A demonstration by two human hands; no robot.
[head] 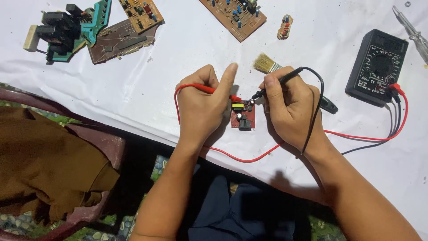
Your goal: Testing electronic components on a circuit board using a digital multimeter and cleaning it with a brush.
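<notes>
While both probe tips met at small red board (243, 116), centre frame, my left hand (203, 105) pinched red probe (209, 89), right hand (290, 105) clamped black probe (281, 80); slip risked bridging pins, unheld board skidding.

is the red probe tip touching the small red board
Touching: in the head view the red probe tip meets the red board at its top left corner.

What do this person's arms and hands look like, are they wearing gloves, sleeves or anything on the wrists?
Both are bare. The left hand and the right hand have no gloves, and no rings show on the fingers in view. Both forearms are uncovered up to the picture's lower edge, with no sleeve, watch or bracelet showing. The nails look short and unpainted. Dark blue clothing covers the lap below the arms.
</notes>
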